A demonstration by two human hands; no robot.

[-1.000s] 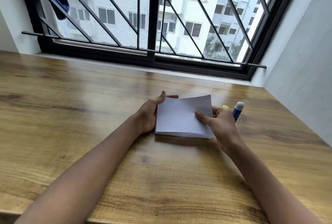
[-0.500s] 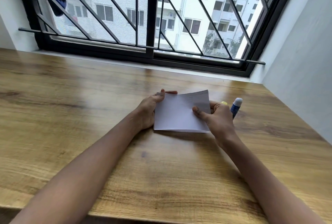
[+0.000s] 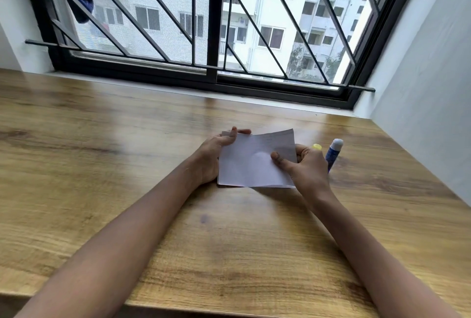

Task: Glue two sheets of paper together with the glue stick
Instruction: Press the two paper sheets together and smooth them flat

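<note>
The left hand (image 3: 212, 155) and right hand (image 3: 307, 168) pinch the paper (image 3: 254, 162), now tilted higher (gluing not begun); glue stick (image 3: 333, 155) untouched just right of it.

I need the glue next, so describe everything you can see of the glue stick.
The glue stick is a tube with a blue body and a white rounded cap. It sits on the wooden table just right of the right hand, whose edge hides its lower part. No hand holds it. Whether it stands or lies is unclear.
</note>
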